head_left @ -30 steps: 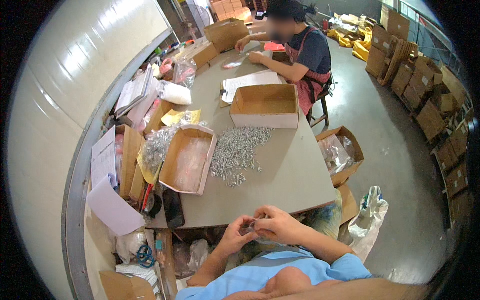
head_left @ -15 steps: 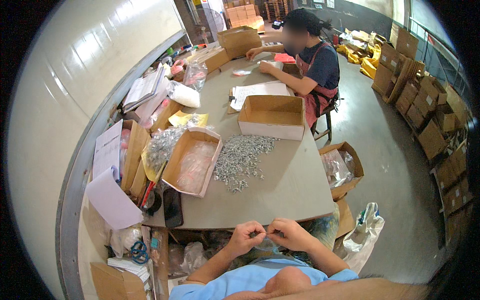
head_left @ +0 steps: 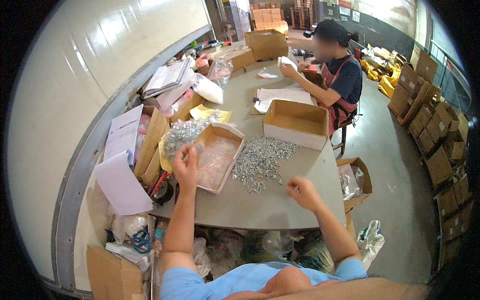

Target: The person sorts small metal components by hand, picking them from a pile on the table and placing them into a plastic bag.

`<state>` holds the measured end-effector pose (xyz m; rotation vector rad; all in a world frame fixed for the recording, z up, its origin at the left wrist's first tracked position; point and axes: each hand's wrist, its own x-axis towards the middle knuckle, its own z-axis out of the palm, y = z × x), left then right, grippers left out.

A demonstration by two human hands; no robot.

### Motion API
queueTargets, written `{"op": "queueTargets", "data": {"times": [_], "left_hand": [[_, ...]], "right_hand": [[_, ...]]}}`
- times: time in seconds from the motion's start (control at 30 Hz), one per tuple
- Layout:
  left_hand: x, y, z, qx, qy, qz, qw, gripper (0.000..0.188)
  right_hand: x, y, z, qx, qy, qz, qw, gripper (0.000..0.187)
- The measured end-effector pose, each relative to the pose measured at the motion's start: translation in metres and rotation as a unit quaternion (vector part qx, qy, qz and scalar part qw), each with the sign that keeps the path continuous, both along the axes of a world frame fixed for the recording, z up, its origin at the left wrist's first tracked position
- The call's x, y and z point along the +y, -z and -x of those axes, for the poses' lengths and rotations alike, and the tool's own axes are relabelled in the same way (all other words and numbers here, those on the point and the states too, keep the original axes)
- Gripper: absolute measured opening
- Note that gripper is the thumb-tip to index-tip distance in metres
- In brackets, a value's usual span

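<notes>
My left hand (head_left: 185, 164) is raised over the left edge of a shallow white cardboard box (head_left: 235, 159). Pinched in its fingers is a small clear plastic bag (head_left: 200, 147) with something grey in it. Flat clear plastic bags (head_left: 216, 160) with reddish edges lie in that box. Beside it spreads a loose heap of small silver screws (head_left: 260, 162). My right hand (head_left: 303, 193) hovers just right of the heap's near end, fingers curled in; whether it holds anything is hidden. Behind my left hand, filled clear bags of metal pieces (head_left: 182, 136) lie piled on yellow paper.
A larger white-sided cardboard box (head_left: 295, 127) stands beyond the screws, near a clipboard with papers (head_left: 282, 100). Across the table a co-worker (head_left: 340, 75) sits handling something white. Papers and cartons (head_left: 152, 142) crowd the left side. An open carton (head_left: 355, 182) stands below the right edge.
My hands were together at the table's near edge. They have parted: the left moved forward and left with the small bag, the right forward toward the screws. The whole view has shifted slightly.
</notes>
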<state>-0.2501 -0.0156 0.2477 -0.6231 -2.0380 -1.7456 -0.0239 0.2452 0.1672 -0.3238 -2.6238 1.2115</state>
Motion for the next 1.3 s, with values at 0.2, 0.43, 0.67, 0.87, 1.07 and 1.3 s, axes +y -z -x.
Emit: {"op": "queueTargets", "data": {"times": [0.2, 0.43, 0.67, 0.87, 1.07, 1.3], "left_hand": [[0.003, 0.03, 0.062, -0.006, -0.003, 0.413, 0.911, 0.028], [-0.005, 0.074, 0.08, -0.026, 0.045, 0.543, 0.838, 0.021], [-0.007, 0.081, 0.079, 0.004, 0.05, 0.544, 0.838, 0.013], [-0.009, 0.072, 0.081, -0.02, 0.009, 0.456, 0.89, 0.012], [-0.002, 0.06, 0.067, -0.029, 0.005, 0.478, 0.878, 0.021], [0.003, 0.068, 0.078, -0.037, 0.031, 0.466, 0.884, 0.019]], "right_hand": [[0.039, 0.029, 0.108, 0.125, 0.081, -0.208, 0.967, 0.036], [0.017, 0.035, 0.15, 0.042, 0.032, -0.228, 0.972, 0.055], [-0.02, 0.035, 0.097, 0.03, -0.043, -0.236, 0.97, 0.06], [-0.05, 0.03, 0.018, -0.036, -0.072, -0.321, 0.944, 0.069], [-0.06, 0.022, -0.037, -0.086, -0.017, -0.3, 0.95, 0.077], [-0.064, 0.038, -0.014, -0.104, 0.067, -0.271, 0.955, 0.083]]}}
